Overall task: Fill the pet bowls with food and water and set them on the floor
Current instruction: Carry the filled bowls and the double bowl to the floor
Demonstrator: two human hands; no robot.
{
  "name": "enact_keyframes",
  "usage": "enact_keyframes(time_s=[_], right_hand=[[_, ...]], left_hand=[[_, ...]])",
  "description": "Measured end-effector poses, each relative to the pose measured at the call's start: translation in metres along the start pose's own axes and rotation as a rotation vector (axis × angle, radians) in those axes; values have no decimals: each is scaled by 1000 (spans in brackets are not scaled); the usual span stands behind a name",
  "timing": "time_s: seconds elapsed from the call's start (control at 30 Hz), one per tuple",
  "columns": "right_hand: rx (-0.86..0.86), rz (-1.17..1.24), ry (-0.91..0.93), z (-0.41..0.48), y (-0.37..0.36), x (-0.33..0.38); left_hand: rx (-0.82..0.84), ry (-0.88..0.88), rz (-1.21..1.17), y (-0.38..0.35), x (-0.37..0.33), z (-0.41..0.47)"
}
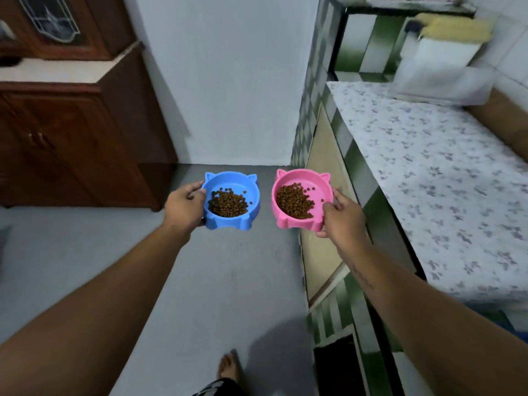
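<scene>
A blue cat-eared pet bowl (pixel 247 190) holds a heap of brown kibble (pixel 228 203). My left hand (pixel 183 205) grips its left rim and carries it in the air above the grey floor. A pink cat-eared pet bowl (pixel 317 187) also holds brown kibble (pixel 294 201), piled toward its left side. My right hand (pixel 341 214) grips that bowl's right rim. Both bowls are held side by side, roughly level, a short gap between them. No water is visible in either bowl.
A grey floor (pixel 228 281) stretches ahead to a white wall (pixel 228 81). A dark wooden cabinet (pixel 71 144) stands at the left. A tiled counter with a flowered top (pixel 443 172) runs along the right, with a white container (pixel 440 70) on it. My bare foot (pixel 228 367) shows below.
</scene>
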State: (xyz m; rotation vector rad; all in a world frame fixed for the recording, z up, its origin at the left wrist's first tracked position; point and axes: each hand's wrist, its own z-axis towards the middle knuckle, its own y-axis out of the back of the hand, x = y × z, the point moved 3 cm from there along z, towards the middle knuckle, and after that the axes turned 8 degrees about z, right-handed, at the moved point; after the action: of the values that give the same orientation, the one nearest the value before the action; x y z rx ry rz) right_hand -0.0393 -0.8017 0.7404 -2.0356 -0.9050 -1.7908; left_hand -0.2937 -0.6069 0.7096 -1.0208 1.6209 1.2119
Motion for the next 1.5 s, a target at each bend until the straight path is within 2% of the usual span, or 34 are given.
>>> enact_keyframes(time_s=[0.13, 0.37, 0.7, 0.8, 0.97, 1.17, 1.33, 1.5], right_hand=[[-22, -31, -21, 45, -39, 5], [-83, 63, -97, 132, -107, 10], [11, 20, -103, 326, -208, 14], [26, 15, -158, 383, -232, 20], [62, -54, -156, 470, -268, 42], [82, -116, -186, 563, -310, 48], [1, -89, -219, 632, -344, 31], [-25, -61, -238, 701, -388, -26]], left_hand=[[25, 9, 61, 8, 2, 62], [62, 29, 83, 2, -8, 181], [-28, 91, 210, -47, -3, 375], [-20, 136, 197, -67, -7, 430], [-50, 151, 166, -93, -31, 516], [-12, 161, 192, -124, -34, 621], [44, 157, 192, -158, -27, 698], [65, 169, 188, -195, 31, 770]])
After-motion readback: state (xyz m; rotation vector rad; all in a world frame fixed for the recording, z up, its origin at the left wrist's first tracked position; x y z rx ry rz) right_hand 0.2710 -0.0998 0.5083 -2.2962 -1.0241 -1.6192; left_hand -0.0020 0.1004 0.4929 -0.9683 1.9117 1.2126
